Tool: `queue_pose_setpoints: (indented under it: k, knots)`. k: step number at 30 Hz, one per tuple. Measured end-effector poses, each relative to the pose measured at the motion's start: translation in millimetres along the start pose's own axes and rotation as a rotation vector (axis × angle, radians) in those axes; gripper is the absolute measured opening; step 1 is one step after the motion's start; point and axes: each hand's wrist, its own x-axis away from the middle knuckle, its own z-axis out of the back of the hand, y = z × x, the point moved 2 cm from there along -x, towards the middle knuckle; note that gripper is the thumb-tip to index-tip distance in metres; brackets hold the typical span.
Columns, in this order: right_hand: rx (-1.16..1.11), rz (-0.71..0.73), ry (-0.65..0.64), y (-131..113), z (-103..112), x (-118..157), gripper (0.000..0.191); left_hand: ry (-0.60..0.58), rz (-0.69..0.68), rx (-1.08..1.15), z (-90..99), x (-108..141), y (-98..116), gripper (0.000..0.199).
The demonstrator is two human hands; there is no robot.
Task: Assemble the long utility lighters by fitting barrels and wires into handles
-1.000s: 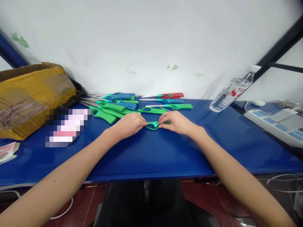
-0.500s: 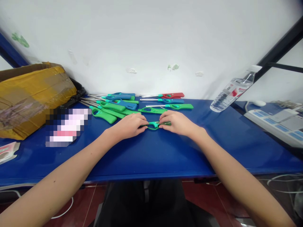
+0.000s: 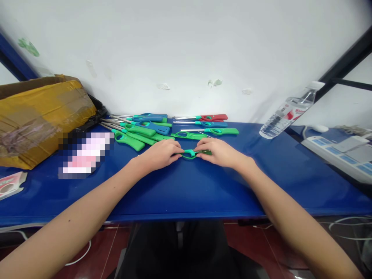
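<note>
Evidently our left hand (image 3: pixel 164 154) and right hand (image 3: pixel 219 151) are pinching a green looped plastic handle (image 3: pixel 192 154) between fingertips (image 3: pixel 177 157). We're probably steadying both ends.

From the wearer's head we face forward and down, across the desk (image 3: pixel 186 193) to the wall (image 3: pixel 186 46), close enough that the left hand (image 3: pixel 165 153) and right hand (image 3: pixel 219 152) sit within arm's reach mid-view.

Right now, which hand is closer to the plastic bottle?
The right hand. It pinches the right end of the green lighter piece, to the left of the bottle and nearer the person. The left hand holds the piece's other end, farther from the bottle.
</note>
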Motion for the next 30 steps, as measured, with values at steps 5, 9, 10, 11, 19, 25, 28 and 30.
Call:
queue_pose_setpoints:
  k: [5,9,10,11,19,25,28,30]
  knots:
    - [0.003,-0.005,-0.016,0.8,-1.7,-0.2,0.026,0.006,-0.008,0.011,-0.4,-1.4,0.3,0.025]
    - [0.034,0.002,0.0,-0.4,-2.0,0.3,0.025,0.032,-0.001,0.038,-0.8,-1.3,-1.5,0.023]
    - [0.045,-0.001,0.004,-1.0,-1.8,0.5,0.025,0.043,0.003,0.058,-0.7,-1.4,-2.1,0.022]
    - [0.055,-0.006,0.007,-1.6,-1.6,0.6,0.025,0.055,0.006,0.084,-0.6,-1.5,-2.7,0.022]
    - [0.06,-0.017,0.014,-7.1,1.1,0.2,0.023,0.156,0.017,0.25,-3.2,-5.2,-5.7,0.017]
    - [0.049,-0.025,0.024,-7.9,1.7,-0.4,0.021,0.166,0.055,0.241,-2.3,-5.9,-4.6,0.015]
    - [0.05,-0.032,0.022,-8.1,1.7,-0.7,0.021,0.16,0.072,0.219,-0.8,-5.9,-2.7,0.014]
    - [0.047,-0.029,0.022,-8.0,1.5,-0.8,0.021,0.156,0.07,0.211,-0.4,-6.0,-1.6,0.015]
